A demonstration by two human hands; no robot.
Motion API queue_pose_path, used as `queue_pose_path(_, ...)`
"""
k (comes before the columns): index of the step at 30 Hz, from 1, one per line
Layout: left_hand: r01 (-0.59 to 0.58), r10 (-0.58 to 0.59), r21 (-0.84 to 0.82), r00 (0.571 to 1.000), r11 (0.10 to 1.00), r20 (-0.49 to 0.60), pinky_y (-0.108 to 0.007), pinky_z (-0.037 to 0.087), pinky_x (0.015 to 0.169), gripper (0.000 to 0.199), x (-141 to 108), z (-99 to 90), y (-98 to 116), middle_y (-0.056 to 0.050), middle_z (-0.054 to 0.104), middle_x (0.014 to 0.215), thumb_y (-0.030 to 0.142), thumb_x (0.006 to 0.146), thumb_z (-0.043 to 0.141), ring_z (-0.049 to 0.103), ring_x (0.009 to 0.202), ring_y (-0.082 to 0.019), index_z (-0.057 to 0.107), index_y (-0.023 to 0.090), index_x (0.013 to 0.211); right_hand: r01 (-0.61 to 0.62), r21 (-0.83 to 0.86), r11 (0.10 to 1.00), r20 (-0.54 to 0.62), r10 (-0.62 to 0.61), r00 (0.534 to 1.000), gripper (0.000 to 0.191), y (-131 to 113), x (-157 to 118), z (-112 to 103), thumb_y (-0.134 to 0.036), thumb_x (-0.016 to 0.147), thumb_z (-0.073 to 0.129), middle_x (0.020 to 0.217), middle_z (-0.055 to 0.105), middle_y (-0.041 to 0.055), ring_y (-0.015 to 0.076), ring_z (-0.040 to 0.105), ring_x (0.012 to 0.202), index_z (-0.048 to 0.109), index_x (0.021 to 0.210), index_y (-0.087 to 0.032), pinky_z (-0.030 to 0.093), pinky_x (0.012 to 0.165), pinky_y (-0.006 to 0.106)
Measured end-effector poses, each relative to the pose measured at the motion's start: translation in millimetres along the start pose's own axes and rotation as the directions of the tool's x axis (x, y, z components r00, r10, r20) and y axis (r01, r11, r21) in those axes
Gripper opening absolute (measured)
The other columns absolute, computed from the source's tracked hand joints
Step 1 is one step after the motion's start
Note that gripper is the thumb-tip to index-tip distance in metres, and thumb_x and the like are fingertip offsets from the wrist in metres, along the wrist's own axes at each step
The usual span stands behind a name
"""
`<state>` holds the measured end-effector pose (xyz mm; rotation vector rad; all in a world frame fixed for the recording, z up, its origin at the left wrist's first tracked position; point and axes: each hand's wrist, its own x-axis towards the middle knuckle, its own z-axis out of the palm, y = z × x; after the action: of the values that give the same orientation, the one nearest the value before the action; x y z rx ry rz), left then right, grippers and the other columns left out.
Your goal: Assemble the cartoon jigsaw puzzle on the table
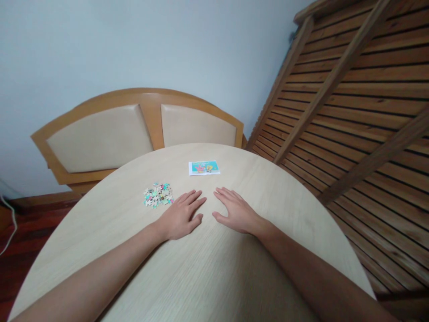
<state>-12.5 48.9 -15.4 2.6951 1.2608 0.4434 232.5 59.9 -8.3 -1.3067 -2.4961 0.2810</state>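
On a round pale table (pixel 114 192), near its far edge: a small picture card (pixel 204 168) lying flat, two cartoon figures on a turquoise ground. Nearer and to the left of it, a heap of puzzle pieces (pixel 158 195), loose and overlapping, many pale side up, some showing green, pink or yellow.

Hands: both empty, palms down, fingers extended. Left hand (pixel 181 217) just beside the heap; cannot tell whether its outer edge touches a piece. Right hand (pixel 236 210) nearer the card, thumb held away from the fingers. Gap of bare tabletop between the two.

Progress, my judgement: at the very start. No joined pieces made out, no sorted groups, no piece set apart from the heap. Sorting, turning and fitting all look undone. Pieces too small to count.

Surface: light wood grain, smooth-looking, forearms' shadow across the near part.

Room: plain bluish-white wall (pixel 150 44) behind; against it a curved wooden headboard (pixel 150 125) with two cream padded panels. Right side, a large slatted wooden frame (pixel 351 112), tilted in view. Lower left, dark reddish floor (pixel 30 241) and a white cable (pixel 14 219).
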Motion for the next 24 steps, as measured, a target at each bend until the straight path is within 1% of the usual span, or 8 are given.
queue_pose_path(5, 0.007, -0.008, 0.019, 0.999, 1.0, 0.046, -0.055, 0.029, 0.121, 0.058, -0.3, -3.9, 0.6, -0.015, 0.034, 0.162, 0.04, 0.099, 0.048, 0.03, 0.15, -0.035, 0.045, 0.015, 0.152, -0.017, -0.007, 1.0, 0.046, 0.018, 0.999, 0.074, 0.7, -1.7, -3.0, -0.049, 0.091, 0.058, 0.16, 0.037, 0.016, 0.0298, 0.029, 0.151, 0.044, 0.152, -0.009, 0.024, 0.124, 0.052)
queue_pose_path(8, 0.014, -0.017, 0.047, 0.998, 0.999, 0.066, -0.053, 0.029, 0.122, 0.058, -0.5, -5.4, 1.9, -0.014, 0.032, 0.162, 0.041, 0.101, 0.047, 0.029, 0.151, -0.033, 0.044, 0.015, 0.153, -0.015, -0.004, 1.0, 0.054, 0.015, 0.998, 0.073, 0.8, -0.9, -3.5, -0.048, 0.091, 0.058, 0.16, 0.037, 0.0156, 0.0298, 0.029, 0.151, 0.045, 0.152, -0.01, 0.024, 0.124, 0.052)
queue_pose_path(11, 0.014, -0.017, 0.049, 0.998, 0.999, 0.063, -0.053, 0.029, 0.122, 0.058, -1.0, -5.5, 2.3, -0.014, 0.033, 0.162, 0.041, 0.101, 0.048, 0.029, 0.151, -0.033, 0.044, 0.016, 0.153, -0.014, 0.002, 1.0, 0.051, 0.014, 0.999, 0.072, 0.9, -0.8, -3.6, -0.048, 0.091, 0.058, 0.161, 0.037, 0.0146, 0.0296, 0.029, 0.152, 0.045, 0.152, -0.013, 0.024, 0.124, 0.052)
queue_pose_path(17, -0.002, 0.0, 0.035, 0.999, 0.999, 0.036, -0.054, 0.031, 0.121, 0.056, -1.4, -4.3, 1.1, -0.013, 0.034, 0.162, 0.042, 0.101, 0.047, 0.03, 0.151, -0.033, 0.045, 0.018, 0.151, -0.021, -0.005, 1.0, 0.061, 0.021, 0.998, 0.072, 1.4, -1.1, -4.0, -0.049, 0.092, 0.057, 0.161, 0.037, 0.0148, 0.03, 0.029, 0.151, 0.044, 0.152, -0.011, 0.024, 0.124, 0.052)
queue_pose_path(24, -0.003, 0.001, 0.049, 0.999, 0.999, 0.043, -0.054, 0.031, 0.12, 0.056, -1.6, -4.7, 1.1, -0.014, 0.033, 0.162, 0.042, 0.102, 0.046, 0.03, 0.151, -0.034, 0.045, 0.017, 0.152, -0.009, -0.044, 0.999, 0.058, 0.011, 0.998, 0.071, 0.5, -1.6, -4.7, -0.05, 0.093, 0.055, 0.16, 0.038, 0.0139, 0.0297, 0.031, 0.151, 0.044, 0.152, -0.011, 0.025, 0.124, 0.051)
